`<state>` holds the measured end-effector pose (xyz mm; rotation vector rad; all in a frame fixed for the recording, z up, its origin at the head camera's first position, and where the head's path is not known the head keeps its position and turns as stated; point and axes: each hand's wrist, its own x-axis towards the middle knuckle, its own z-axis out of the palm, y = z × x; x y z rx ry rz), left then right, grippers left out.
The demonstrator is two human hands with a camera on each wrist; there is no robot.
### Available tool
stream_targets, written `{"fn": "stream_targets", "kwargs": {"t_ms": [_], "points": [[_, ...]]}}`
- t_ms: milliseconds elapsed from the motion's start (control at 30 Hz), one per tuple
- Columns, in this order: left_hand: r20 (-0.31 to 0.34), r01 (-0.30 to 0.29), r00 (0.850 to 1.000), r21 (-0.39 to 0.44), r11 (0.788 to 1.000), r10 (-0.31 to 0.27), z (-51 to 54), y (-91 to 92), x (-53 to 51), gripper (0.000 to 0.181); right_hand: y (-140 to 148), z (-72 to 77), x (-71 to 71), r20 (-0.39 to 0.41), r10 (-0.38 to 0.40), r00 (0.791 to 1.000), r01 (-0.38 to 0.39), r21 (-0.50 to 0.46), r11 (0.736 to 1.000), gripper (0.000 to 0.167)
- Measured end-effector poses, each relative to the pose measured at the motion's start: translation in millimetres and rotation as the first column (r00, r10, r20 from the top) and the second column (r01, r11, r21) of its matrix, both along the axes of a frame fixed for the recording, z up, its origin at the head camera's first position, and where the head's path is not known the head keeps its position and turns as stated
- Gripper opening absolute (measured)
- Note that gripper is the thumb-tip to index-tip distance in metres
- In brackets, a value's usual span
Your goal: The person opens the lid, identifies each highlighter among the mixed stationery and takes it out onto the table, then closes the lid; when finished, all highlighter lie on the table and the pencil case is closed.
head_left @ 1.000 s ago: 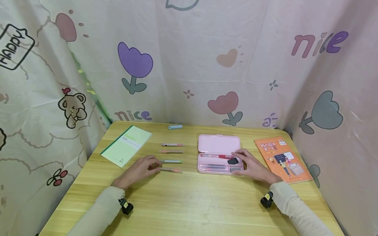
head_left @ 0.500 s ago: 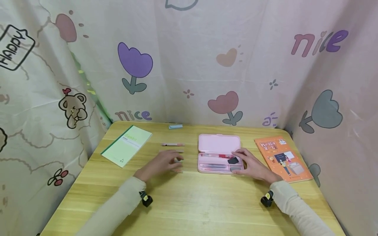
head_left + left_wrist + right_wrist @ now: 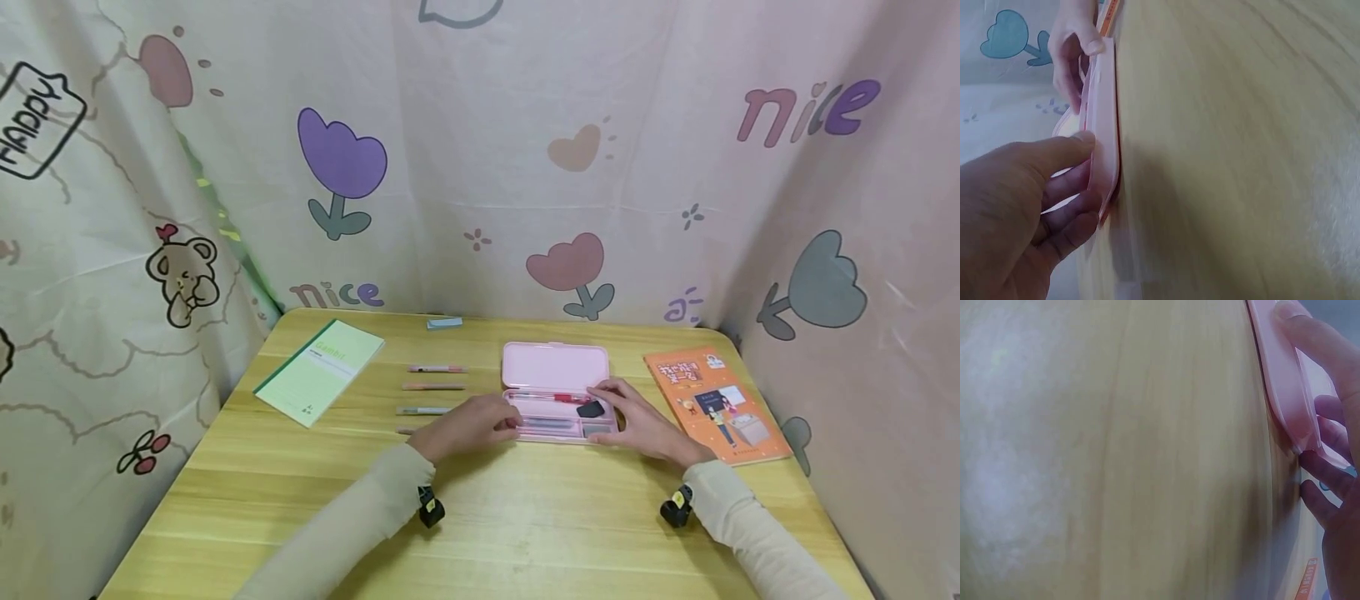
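Note:
An open pink pencil case [image 3: 555,367] lies on the table, its lid folded back. My left hand [image 3: 468,427] holds its left end, the thumb [image 3: 1072,149] on the front edge and the fingers curled at the end wall. At the opposite end, my right hand [image 3: 637,421] grips the case, thumb at the front and fingers round the side. Inside are a red-capped pen [image 3: 566,398], a small black object [image 3: 590,409], several slim pens [image 3: 551,424] and a grey block [image 3: 597,430]. My left hand partly covers the left compartment.
Left of the case lie several pens [image 3: 437,368] in a column, the nearest mostly hidden by my left hand. A green notebook [image 3: 322,372] is at the left, an orange book [image 3: 718,406] at the right. A small blue item [image 3: 445,323] sits near the back edge.
My left hand has moved right, from the pens across to the left end of the pencil case. My right hand stays at the right end.

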<state>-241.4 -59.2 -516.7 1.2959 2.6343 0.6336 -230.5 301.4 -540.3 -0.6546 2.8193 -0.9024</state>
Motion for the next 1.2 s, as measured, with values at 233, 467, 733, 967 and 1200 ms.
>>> {"fn": "stream_targets", "kwargs": {"t_ms": [233, 467, 733, 967, 1200], "points": [[-0.069, -0.073, 0.995, -0.047, 0.996, 0.070, -1.0, 11.6, 13.6, 0.014, 2, -2.0, -0.1, -0.012, 0.003, 1.000, -0.003, -0.003, 1.000, 0.088], [-0.003, -0.161, 0.987, -0.014, 0.987, 0.161, -1.3, 16.3, 21.1, 0.010, 1, -2.3, 0.1, 0.001, 0.001, 1.000, -0.001, -0.004, 1.000, 0.089], [-0.051, -0.171, 0.984, -0.050, 0.984, 0.169, 1.4, 18.1, 21.9, 0.007, 1, -3.5, -0.5, -0.001, -0.001, 1.000, 0.001, 0.002, 1.000, 0.090], [-0.257, -0.172, 0.958, -0.165, 0.971, 0.126, 5.7, 21.1, 27.7, 0.015, 1, -3.8, -0.9, -0.009, -0.005, 1.000, 0.005, 0.001, 1.000, 0.089], [-0.249, -0.169, 0.960, -0.137, 0.976, 0.132, 4.9, 21.7, 29.1, 0.020, 1, -3.3, -0.7, -0.007, -0.003, 1.000, 0.003, -0.001, 1.000, 0.090]]}}
